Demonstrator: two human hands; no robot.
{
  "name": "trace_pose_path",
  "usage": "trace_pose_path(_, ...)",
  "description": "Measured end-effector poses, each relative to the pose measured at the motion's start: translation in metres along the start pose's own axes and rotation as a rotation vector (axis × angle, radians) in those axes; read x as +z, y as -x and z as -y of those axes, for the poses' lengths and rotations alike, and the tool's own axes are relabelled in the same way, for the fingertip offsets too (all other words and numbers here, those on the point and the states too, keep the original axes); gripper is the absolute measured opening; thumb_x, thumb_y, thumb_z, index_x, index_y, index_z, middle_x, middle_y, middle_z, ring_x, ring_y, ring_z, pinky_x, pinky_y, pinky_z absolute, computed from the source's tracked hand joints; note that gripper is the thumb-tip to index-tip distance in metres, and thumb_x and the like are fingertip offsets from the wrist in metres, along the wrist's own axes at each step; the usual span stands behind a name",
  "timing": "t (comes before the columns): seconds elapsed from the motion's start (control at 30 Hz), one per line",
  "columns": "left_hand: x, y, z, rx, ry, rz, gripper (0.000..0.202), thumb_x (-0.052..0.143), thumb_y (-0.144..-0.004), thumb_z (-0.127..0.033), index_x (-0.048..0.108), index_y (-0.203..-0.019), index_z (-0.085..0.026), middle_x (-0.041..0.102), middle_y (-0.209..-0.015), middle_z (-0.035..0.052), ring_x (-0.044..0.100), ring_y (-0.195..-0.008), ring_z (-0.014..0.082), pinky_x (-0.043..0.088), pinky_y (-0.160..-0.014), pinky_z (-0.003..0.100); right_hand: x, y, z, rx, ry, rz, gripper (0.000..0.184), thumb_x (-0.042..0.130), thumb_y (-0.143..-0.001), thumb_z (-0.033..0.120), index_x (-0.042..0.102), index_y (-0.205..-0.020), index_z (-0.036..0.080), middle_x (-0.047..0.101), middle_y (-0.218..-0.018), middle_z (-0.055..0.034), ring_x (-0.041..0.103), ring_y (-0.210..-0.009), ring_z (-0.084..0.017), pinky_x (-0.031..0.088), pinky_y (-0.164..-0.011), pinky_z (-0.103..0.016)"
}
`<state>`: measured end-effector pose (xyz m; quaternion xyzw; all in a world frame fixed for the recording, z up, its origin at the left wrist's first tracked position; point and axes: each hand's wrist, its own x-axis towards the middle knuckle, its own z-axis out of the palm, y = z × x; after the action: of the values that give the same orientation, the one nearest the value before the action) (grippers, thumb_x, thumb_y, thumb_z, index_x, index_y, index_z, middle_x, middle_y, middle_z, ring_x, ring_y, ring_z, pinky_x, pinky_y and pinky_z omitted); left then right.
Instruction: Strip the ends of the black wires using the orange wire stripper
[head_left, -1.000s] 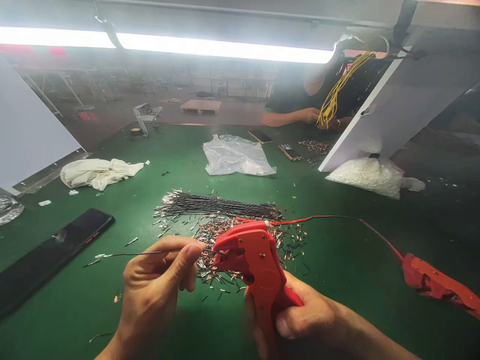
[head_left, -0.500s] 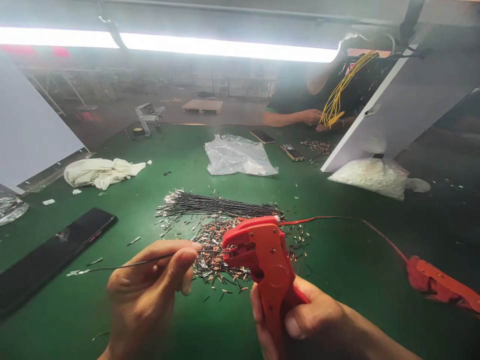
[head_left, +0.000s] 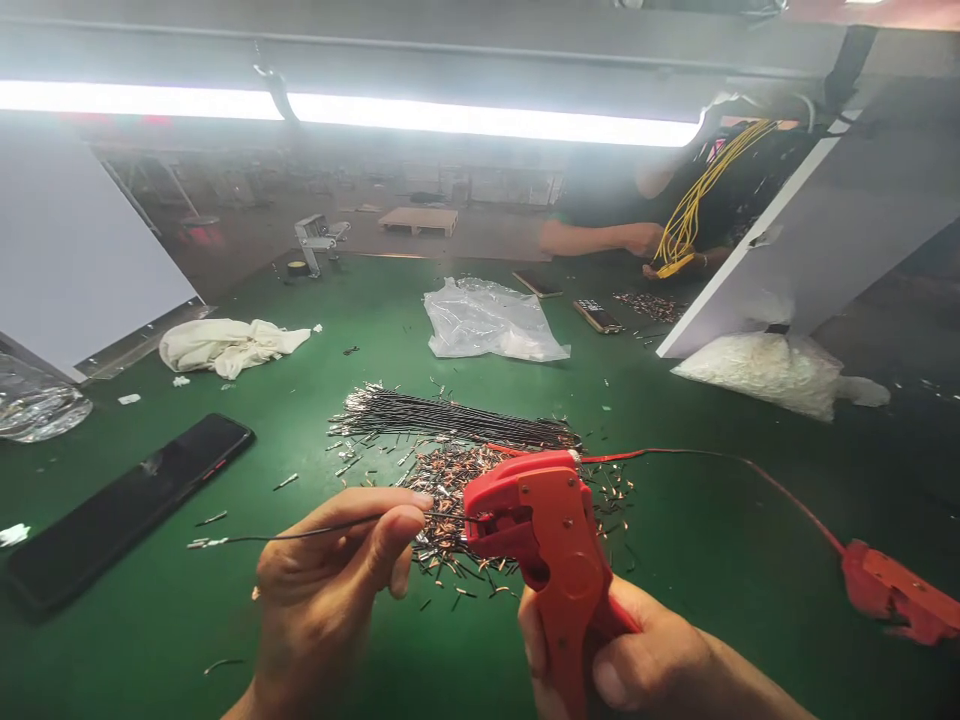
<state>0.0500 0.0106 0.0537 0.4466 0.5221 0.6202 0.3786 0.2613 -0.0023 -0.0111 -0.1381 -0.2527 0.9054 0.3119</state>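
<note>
Between thumb and fingertips my left hand pinches a thin black wire, which has a metal terminal at its left end. The wire's right end runs into the jaws of a red and orange wire stripper. Wrapped around the stripper's handles is my right hand. Just behind the tool lies a heap of short black and copper-coloured wire scraps. Farther back is a bundle of black wires with terminals at their left ends.
A phone lies at left, near a white cloth. Behind the wires is a clear plastic bag. A second red stripper is at right, below a filled bag. Across the table, a person holds yellow wires.
The whole view has shifted a little, so things appear farther right and slightly lower. Both hands keep their holds, with the wire end still in the stripper's jaws.
</note>
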Motion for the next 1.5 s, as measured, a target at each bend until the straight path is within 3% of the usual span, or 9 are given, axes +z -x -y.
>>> trace_pose_path(0.17, -0.001, 0.002, 0.001, 0.040, 0.003, -0.003, 0.017, 0.078, -0.073, -0.049, 0.077, -0.076, -0.033, 0.052, -0.043, -0.0060, 0.044, -0.041, 0.0074, 0.033, -0.042, 0.023, 0.001, -0.001, 0.003, -0.005, 0.042, 0.005, 0.036, 0.073, -0.062, 0.023, 0.070, -0.094, 0.005, 0.064, -0.066, -0.0049, 0.055, -0.055, -0.009, 0.036, -0.050, -0.016)
trace_pose_path(0.33, 0.001, 0.004, 0.000, 0.192, -0.038, -0.049, 0.003, 0.080, -0.073, -0.036, 0.078, -0.072, -0.034, 0.071, -0.061, -0.0039, 0.049, -0.041, 0.0071, 0.041, -0.042, 0.022, 0.000, -0.003, 0.007, 0.017, 0.076, 0.030, 0.036, 0.079, -0.059, 0.021, 0.068, -0.092, 0.010, 0.065, -0.074, -0.0032, 0.056, -0.060, -0.010, 0.039, -0.056, -0.018)
trace_pose_path(0.47, 0.001, 0.002, -0.001, 0.342, -0.056, 0.004, 0.014, 0.078, -0.075, -0.021, 0.078, -0.076, -0.034, 0.073, -0.062, -0.0044, 0.050, -0.040, 0.0087, 0.049, -0.049, 0.026, -0.003, -0.001, 0.005, 0.046, 0.076, 0.015, 0.041, 0.078, -0.057, 0.016, 0.068, -0.097, 0.013, 0.067, -0.079, -0.0026, 0.058, -0.063, -0.011, 0.041, -0.059, -0.019)
trace_pose_path(0.63, -0.003, -0.003, 0.003, 0.458, -0.104, 0.109, 0.019, 0.071, -0.079, -0.013, 0.076, -0.083, -0.031, 0.072, -0.064, -0.0062, 0.049, -0.038, 0.0051, 0.046, -0.045, 0.022, 0.000, 0.000, 0.002, -0.016, 0.068, -0.027, 0.037, 0.077, -0.061, 0.019, 0.066, -0.095, 0.012, 0.064, -0.074, -0.0017, 0.056, -0.059, -0.009, 0.037, -0.054, -0.017)
trace_pose_path(0.93, -0.006, 0.000, 0.009, 0.389, -0.165, 0.053, 0.008, 0.072, -0.082, -0.022, 0.075, -0.081, -0.030, 0.072, -0.067, -0.0062, 0.050, -0.040, 0.0043, 0.042, -0.040, 0.019, -0.004, -0.008, 0.010, 0.036, 0.228, 0.085, 0.041, 0.082, -0.063, 0.035, 0.062, -0.092, 0.014, 0.055, -0.064, 0.0040, 0.042, -0.051, -0.007, 0.030, -0.046, -0.020)
trace_pose_path(1.17, -0.007, -0.001, 0.010, 0.452, -0.156, 0.150, 0.011, 0.069, -0.084, -0.017, 0.073, -0.084, -0.027, 0.072, -0.067, -0.0051, 0.052, -0.039, 0.0042, 0.040, -0.036, 0.017, 0.010, 0.002, 0.008, -0.025, 0.184, -0.040, 0.029, 0.073, -0.070, 0.028, 0.062, -0.092, 0.012, 0.057, -0.068, 0.0001, 0.048, -0.055, -0.008, 0.036, -0.051, -0.018)
trace_pose_path(1.27, -0.006, 0.001, 0.010, 0.383, -0.142, 0.113, 0.006, 0.070, -0.085, -0.021, 0.073, -0.083, -0.026, 0.072, -0.069, -0.0046, 0.051, -0.039, 0.0035, 0.042, -0.038, 0.017, 0.011, 0.005, 0.008, 0.033, 0.147, 0.062, 0.031, 0.072, -0.071, 0.028, 0.062, -0.096, 0.012, 0.058, -0.068, -0.0018, 0.051, -0.055, -0.009, 0.042, -0.052, -0.019)
trace_pose_path(1.4, -0.007, 0.001, 0.012, 0.371, -0.124, 0.148, 0.004, 0.071, -0.084, -0.023, 0.073, -0.083, -0.026, 0.071, -0.068, -0.0049, 0.053, -0.040, 0.0034, 0.043, -0.039, 0.016, 0.007, 0.004, 0.011, 0.044, 0.130, 0.035, 0.031, 0.071, -0.075, 0.030, 0.061, -0.099, 0.011, 0.060, -0.070, -0.0029, 0.054, -0.056, -0.009, 0.045, -0.054, -0.019)
trace_pose_path(1.5, -0.008, -0.001, 0.013, 0.379, -0.104, 0.173, 0.004, 0.070, -0.085, -0.022, 0.072, -0.085, -0.025, 0.071, -0.068, -0.0044, 0.053, -0.041, 0.0036, 0.044, -0.039, 0.016, 0.006, 0.003, 0.011, 0.069, 0.146, 0.098, 0.033, 0.071, -0.074, 0.029, 0.061, -0.100, 0.012, 0.060, -0.071, -0.0031, 0.054, -0.055, -0.010, 0.047, -0.053, -0.020)
